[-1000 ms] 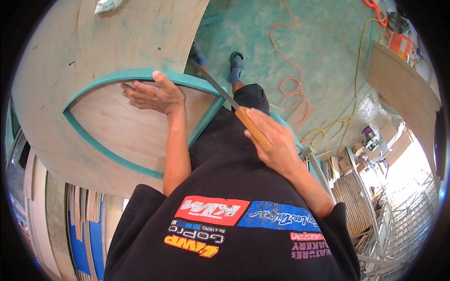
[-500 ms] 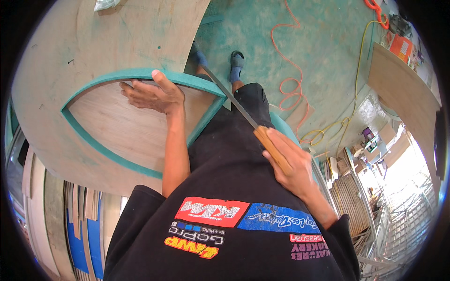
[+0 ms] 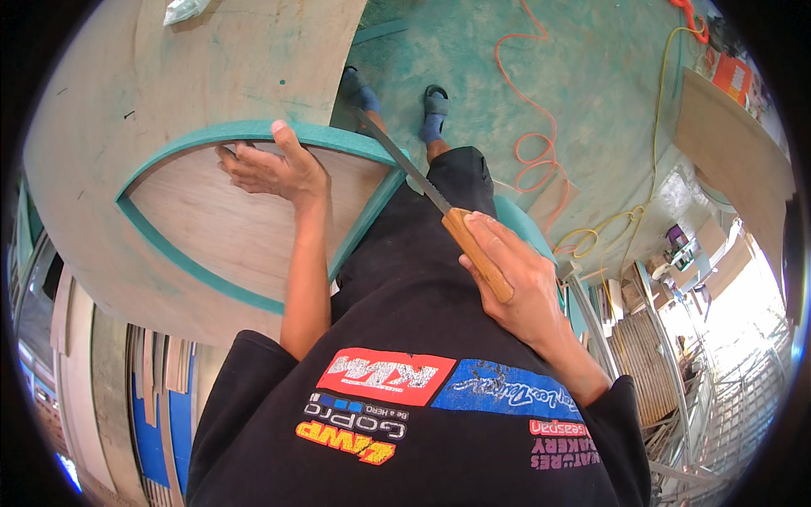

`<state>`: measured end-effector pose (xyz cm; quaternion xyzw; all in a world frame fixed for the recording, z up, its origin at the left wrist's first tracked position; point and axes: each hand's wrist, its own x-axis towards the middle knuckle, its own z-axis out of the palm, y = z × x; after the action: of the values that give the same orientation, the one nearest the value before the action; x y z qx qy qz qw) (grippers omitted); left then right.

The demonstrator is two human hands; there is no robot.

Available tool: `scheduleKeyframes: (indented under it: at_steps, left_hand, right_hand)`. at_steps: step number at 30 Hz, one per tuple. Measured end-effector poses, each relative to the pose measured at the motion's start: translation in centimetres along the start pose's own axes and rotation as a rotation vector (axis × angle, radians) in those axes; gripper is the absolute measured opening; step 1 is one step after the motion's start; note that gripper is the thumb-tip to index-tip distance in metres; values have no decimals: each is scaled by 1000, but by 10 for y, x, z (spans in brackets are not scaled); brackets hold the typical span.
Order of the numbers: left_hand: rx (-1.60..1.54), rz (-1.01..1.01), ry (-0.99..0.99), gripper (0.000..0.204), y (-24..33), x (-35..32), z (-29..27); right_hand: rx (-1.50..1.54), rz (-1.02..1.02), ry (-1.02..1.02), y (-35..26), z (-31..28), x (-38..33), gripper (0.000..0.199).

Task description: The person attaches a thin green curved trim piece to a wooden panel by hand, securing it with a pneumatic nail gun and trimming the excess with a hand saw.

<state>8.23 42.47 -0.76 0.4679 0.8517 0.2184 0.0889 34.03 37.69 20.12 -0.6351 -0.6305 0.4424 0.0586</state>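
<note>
My left hand (image 3: 277,167) grips the far strip of a teal curved frame (image 3: 198,139), its thumb over the top edge and its fingers along the inner side. The frame is leaf-shaped, pointed at the left, with a short straight strip closing its right end. In my right hand (image 3: 525,275) is a handsaw (image 3: 479,255) with a wooden handle, its fingers closed round the grip. The narrow toothed saw blade slants away to the left and touches or crosses the frame's right corner; the exact contact is too small to tell.
Under the frame lies a pale wooden sheet (image 3: 228,68) with a small nail (image 3: 129,115) on it. A clear plastic bag (image 3: 184,10) lies at its far edge. An orange cord (image 3: 507,63) and a yellow hose (image 3: 657,127) loop over the green-stained floor. Wood strips (image 3: 156,380) stand at the left.
My right hand has pushed the saw a little away from me and to the left. My left hand keeps its hold on the frame. The view has shifted slightly.
</note>
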Motion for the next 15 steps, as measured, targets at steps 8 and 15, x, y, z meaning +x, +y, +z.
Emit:
scheduleKeyframes:
  at_steps: [8,15]
  left_hand:
    - [-71,927,-689,51,51,49,-74]
    - [-133,1395,-1125,31,50,51,-6]
  right_hand:
    - [41,27,27,0,-2,-8,48]
    - [32,11,11,-3,-15,-22,50]
